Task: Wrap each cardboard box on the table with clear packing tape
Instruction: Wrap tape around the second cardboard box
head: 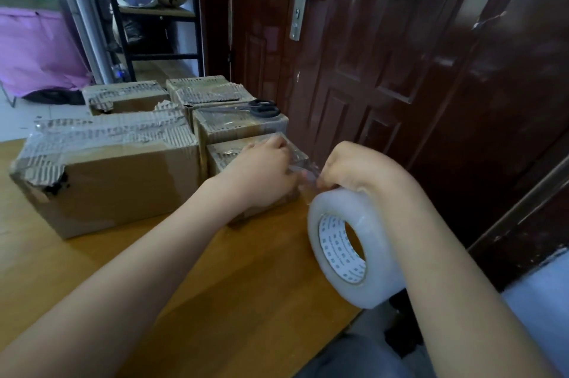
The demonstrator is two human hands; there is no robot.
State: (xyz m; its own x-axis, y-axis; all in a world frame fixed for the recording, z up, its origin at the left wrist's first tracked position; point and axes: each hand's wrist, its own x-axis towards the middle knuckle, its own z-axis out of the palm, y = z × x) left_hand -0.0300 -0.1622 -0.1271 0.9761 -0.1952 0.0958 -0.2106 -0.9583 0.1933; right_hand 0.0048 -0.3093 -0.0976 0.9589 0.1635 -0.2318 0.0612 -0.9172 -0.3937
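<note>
A: So, leftmost is the large cardboard box (104, 174), torn along its top, with more cartons behind it and black scissors (258, 108) lying on one of them.

B: And the one in hand?

A: The small box (246, 151) by the table's right edge. The left hand (261, 174) rests on it, fingers curled, pinching the clear tape strip (303, 168). The right hand (360, 166) grips the same strip beside it; the tape roll (354, 248) hangs below.

B: Advice?

A: I'd keep the strip taut and flat, then press it down before pulling more.

B: Room?

A: Wooden table (154, 270) is open in front; the brown door (400, 69) stands near on the right, so swing the roll forward.
</note>
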